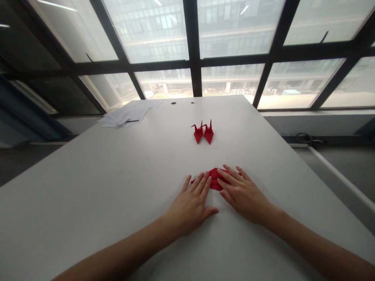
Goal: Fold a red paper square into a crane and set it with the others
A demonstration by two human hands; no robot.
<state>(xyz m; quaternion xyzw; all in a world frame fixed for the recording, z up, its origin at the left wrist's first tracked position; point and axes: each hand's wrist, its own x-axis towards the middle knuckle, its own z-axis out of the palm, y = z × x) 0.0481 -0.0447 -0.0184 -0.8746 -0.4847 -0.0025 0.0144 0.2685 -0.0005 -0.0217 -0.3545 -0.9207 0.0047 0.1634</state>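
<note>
A folded piece of red paper (215, 179) lies flat on the white table (117, 175). My left hand (191, 205) presses its fingertips on the paper's left part, fingers spread and flat. My right hand (241, 193) lies flat over the paper's right part, fingers pointing left across it. Much of the paper is hidden under my fingers. Farther back on the table stand two finished red paper cranes (204, 132), side by side and touching.
A loose stack of white papers (125, 115) with a dark pen lies at the table's far left corner. Two small dark holes (183, 103) sit near the far edge. Large black-framed windows (193, 50) rise behind the table. Floor lies to the right.
</note>
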